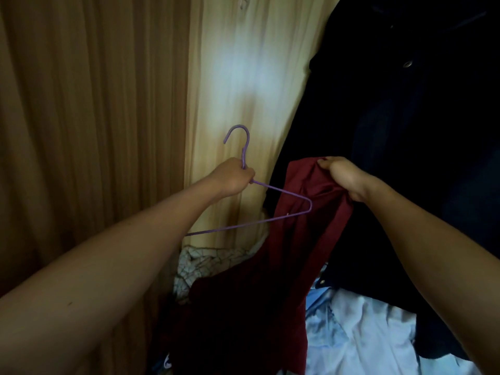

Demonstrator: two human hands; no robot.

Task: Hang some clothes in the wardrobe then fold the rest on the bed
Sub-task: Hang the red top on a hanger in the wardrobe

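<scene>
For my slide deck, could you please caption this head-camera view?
Left hand grips a purple wire hanger while right hand holds a dark red garment beside dark hanging clothes.

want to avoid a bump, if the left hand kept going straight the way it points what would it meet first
Probably the pale wooden panel right behind the left hand, which grips the purple hanger; depth is unclear, and the dark hanging clothes lie just right.

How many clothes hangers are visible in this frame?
1: the purple hanger, gripped at its neck by the left hand. Others may be hidden above the hanging dark clothes.
</scene>
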